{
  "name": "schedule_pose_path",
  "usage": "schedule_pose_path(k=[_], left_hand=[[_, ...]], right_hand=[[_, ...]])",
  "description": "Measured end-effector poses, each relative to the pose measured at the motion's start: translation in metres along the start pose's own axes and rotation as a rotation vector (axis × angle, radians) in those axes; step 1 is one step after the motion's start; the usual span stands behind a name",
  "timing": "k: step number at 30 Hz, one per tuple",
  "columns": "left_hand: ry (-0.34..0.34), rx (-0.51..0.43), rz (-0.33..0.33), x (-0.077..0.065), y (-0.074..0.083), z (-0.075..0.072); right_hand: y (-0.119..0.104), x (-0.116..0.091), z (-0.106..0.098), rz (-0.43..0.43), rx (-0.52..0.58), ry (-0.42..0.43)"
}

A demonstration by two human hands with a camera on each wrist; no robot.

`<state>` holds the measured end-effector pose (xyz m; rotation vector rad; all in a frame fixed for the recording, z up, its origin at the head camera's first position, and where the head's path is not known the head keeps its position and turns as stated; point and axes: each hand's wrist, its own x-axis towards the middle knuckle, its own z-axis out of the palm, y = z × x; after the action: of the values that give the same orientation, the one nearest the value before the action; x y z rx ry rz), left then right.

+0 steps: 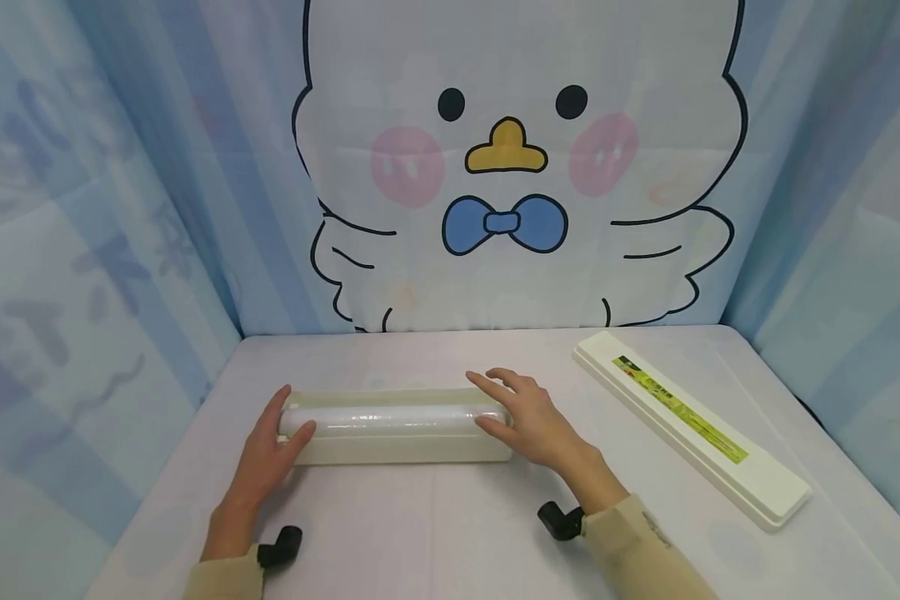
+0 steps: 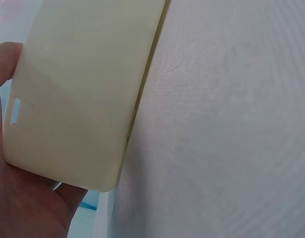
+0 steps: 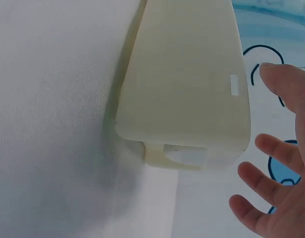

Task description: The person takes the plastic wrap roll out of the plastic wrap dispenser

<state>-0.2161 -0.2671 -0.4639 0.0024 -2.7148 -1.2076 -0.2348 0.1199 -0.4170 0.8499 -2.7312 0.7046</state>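
A cream cling film dispenser box lies lengthwise on the table with its top uncovered. Inside it sits a shiny white roll of cling film. My left hand grips the box's left end, thumb over the front edge and fingers round the end and back corner; the left wrist view shows this hand wrapped about the box end. Over the right end, my right hand has spread, relaxed fingers. In the right wrist view those fingers stand apart from the box's slotted front.
The long white lid with a green-yellow label lies slanted at the right of the table. A curtain with a cartoon bird hangs behind, and blue patterned curtains flank both sides.
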Motion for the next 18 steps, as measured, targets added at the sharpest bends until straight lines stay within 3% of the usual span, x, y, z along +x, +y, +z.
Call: schedule_pose_path(k=[18], left_hand=[[0.022,0.003,0.0,0.0015,-0.0028,0.0026]], right_hand=[[-0.0026,0.0104,0.0034,-0.05,-0.016,-0.061]])
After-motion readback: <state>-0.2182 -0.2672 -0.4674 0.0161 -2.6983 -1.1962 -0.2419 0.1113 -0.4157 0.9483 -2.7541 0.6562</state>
